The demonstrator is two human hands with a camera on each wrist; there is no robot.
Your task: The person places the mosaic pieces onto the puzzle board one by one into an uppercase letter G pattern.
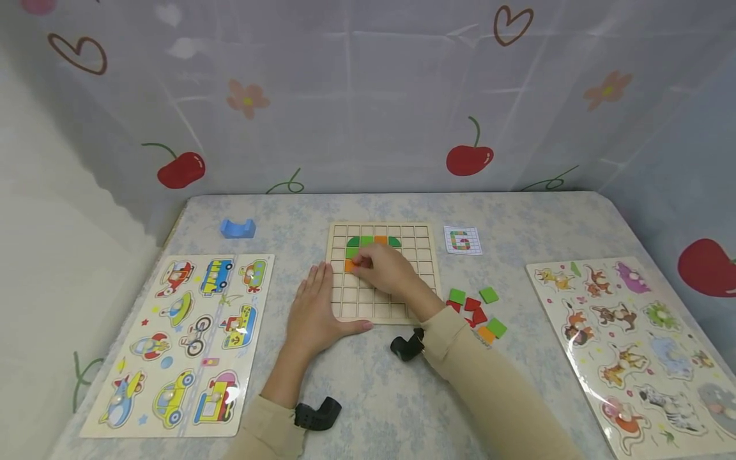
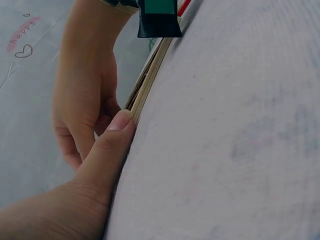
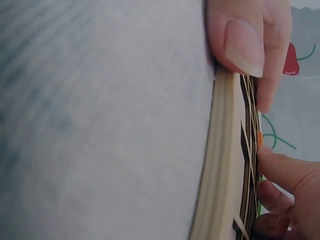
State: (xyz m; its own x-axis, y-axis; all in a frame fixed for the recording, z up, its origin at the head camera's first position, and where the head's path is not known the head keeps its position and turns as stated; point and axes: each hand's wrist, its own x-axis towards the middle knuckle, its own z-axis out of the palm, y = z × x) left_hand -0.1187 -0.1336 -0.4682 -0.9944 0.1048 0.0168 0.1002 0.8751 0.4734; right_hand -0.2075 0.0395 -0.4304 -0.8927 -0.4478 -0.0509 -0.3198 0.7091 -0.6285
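Pinching an orange tile (image 1: 349, 265), right hand (image 1: 386, 268) sits at the grid board (image 1: 422, 255)'s upper left cells. Left hand (image 1: 313, 313) lies flat, fingers straight, bracing the board's left edge; spare tiles (image 1: 477, 313) lie right, near the right forearm.

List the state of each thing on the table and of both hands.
Grid board: flat on the table, a few top cells filled with green and orange tiles.
Orange tile: in a cell, under the right hand's fingers.
Right hand: over the board, fingers bent onto the tile.
Left hand: flat, thumb against the board's edge.
Loose tiles: heaped right of the board.
Pattern card: face up.
Blue block: apart, untouched.
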